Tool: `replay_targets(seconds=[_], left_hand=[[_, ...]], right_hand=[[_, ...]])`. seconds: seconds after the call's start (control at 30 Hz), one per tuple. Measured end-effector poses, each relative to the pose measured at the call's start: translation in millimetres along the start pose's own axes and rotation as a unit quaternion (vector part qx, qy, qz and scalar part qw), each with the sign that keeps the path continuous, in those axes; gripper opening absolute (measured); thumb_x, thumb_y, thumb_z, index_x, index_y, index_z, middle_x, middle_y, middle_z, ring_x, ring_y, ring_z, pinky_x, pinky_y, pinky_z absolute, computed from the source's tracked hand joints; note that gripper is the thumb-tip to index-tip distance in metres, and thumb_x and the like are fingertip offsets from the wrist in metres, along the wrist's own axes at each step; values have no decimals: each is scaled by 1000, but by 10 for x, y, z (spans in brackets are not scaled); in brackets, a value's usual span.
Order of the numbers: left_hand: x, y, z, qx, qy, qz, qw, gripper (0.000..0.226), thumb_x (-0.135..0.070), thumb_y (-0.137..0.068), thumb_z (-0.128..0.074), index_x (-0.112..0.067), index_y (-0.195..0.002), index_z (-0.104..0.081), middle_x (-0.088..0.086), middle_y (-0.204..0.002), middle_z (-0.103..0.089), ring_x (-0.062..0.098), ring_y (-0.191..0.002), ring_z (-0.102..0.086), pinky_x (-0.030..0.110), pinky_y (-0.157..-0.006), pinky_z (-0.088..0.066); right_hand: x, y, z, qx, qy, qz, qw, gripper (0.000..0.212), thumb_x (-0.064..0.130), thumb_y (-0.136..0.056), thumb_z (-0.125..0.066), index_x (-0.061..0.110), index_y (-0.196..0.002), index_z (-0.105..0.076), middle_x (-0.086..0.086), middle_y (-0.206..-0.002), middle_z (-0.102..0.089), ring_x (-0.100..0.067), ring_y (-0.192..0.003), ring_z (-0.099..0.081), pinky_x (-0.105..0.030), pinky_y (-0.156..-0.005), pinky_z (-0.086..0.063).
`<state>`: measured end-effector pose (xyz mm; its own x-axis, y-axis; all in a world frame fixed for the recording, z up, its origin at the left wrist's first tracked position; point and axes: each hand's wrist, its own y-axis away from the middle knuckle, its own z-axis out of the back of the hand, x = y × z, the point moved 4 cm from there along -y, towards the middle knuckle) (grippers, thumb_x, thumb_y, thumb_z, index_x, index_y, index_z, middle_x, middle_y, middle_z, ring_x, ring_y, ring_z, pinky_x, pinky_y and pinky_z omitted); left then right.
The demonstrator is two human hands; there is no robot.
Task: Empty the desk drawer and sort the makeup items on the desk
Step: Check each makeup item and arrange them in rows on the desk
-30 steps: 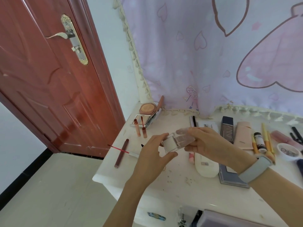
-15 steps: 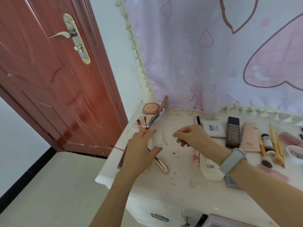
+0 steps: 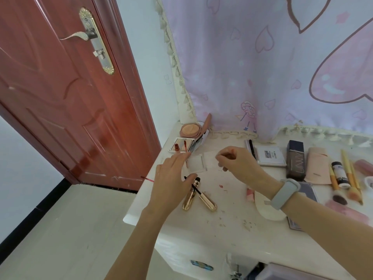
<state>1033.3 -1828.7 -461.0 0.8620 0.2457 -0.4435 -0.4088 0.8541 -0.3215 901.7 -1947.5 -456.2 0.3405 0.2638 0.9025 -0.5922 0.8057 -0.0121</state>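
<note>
A clear square case (image 3: 197,163) lies flat on the white desk (image 3: 220,231) near its back left. My left hand (image 3: 171,184) reaches over it, forefinger and thumb touching the case's left edges. My right hand (image 3: 237,164) hovers just right of the case with fingers curled and nothing visible in them. A gold mascara tube (image 3: 188,200) and its gold-capped wand (image 3: 207,201) lie by my left thumb. An open round blush compact (image 3: 190,129) and a mirrored compact (image 3: 182,146) sit at the back left corner.
To the right lie a white palette (image 3: 269,156), a dark foundation bottle (image 3: 295,161), a pink pouch (image 3: 317,165), several brushes (image 3: 352,179) and a white oval item (image 3: 268,211). A red door (image 3: 66,110) stands left. The open drawer (image 3: 286,272) shows at the bottom.
Both hands held the clear case up a second ago. My left hand lowered it to the desk while my right hand let go and drew aside.
</note>
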Motion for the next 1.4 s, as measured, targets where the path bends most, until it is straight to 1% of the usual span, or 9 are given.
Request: replay_targets(seconds=[0.07,0.13,0.33,0.47,0.63,0.77,1.03,1.23,1.4], left_hand=[[-86,-9,-77,24,36,15,999,54,-32,-87,-60,-26,-136,-39,-7,-125,-52,13,-117,-44,25,-97,-26],[-154,-26,-149,47,57,33,997,54,-33,-88,-58,-26,-137,-38,-3,-131,-51,16,-123,-43,38,-106,-30],[-131,-118,-286,73,59,68,993,48,-33,-91,-53,-21,-136,-41,0,-138,-48,22,-135,-33,51,-105,-33],[-76,-114,-259,65,68,83,992,41,-27,-93,-50,-20,-134,-44,-1,-131,-53,18,-123,-45,47,-104,-35],[-35,-37,-183,22,78,82,993,33,-23,-93,-48,-20,-126,-53,-3,-120,-60,14,-111,-50,41,-102,-35],[50,49,-160,6,70,88,994,29,-23,-93,-48,-21,-121,-56,-6,-119,-61,13,-112,-50,38,-101,-35],[85,219,-188,9,65,98,993,30,-23,-92,-52,-20,-121,-57,-1,-119,-61,19,-113,-51,45,-97,-40],[5,255,-190,-15,64,73,995,27,-21,-90,-55,-17,-116,-61,-3,-114,-64,15,-108,-55,34,-106,-28],[-124,280,-182,-10,75,60,995,29,-22,-91,-53,-20,-120,-58,-5,-118,-61,14,-115,-51,36,-104,-33]], right_hand=[[-25,-33,110,-3,19,-12,1000,9,15,-89,-55,13,-84,-62,2,-71,-61,-10,-61,-56,-19,-64,-45],[-70,-68,168,1,42,-35,999,10,16,-89,-54,13,-84,-62,2,-70,-62,-7,-59,-56,-16,-60,-44],[-270,-110,54,35,71,-109,991,16,11,-88,-52,1,-84,-65,-4,-69,-64,-8,-52,-56,-11,-47,-41],[-295,-174,-8,34,79,-122,989,16,8,-87,-52,3,-77,-62,-7,-69,-63,-9,-49,-55,-7,-42,-40],[-302,-273,-70,40,85,-155,983,20,6,-85,-53,2,-68,-61,-7,-60,-63,-9,-43,-56,-11,-37,-38],[-306,-267,-113,51,87,-158,982,18,9,-85,-54,0,-72,-64,-6,-58,-63,-5,-38,-54,-10,-36,-38],[-234,-202,-147,72,72,-138,985,17,15,-89,-55,4,-78,-59,-4,-60,-63,-9,-46,-55,-9,-38,-38],[-200,-177,-12,73,169,-118,976,36,20,-98,-34,-5,-98,-60,-10,-82,-71,-10,-49,-48,-15,-49,-40],[-183,-113,278,89,224,-56,969,30,20,-94,-42,1,-104,-63,-3,-85,-71,-11,-58,-49,-21,-61,-44]])
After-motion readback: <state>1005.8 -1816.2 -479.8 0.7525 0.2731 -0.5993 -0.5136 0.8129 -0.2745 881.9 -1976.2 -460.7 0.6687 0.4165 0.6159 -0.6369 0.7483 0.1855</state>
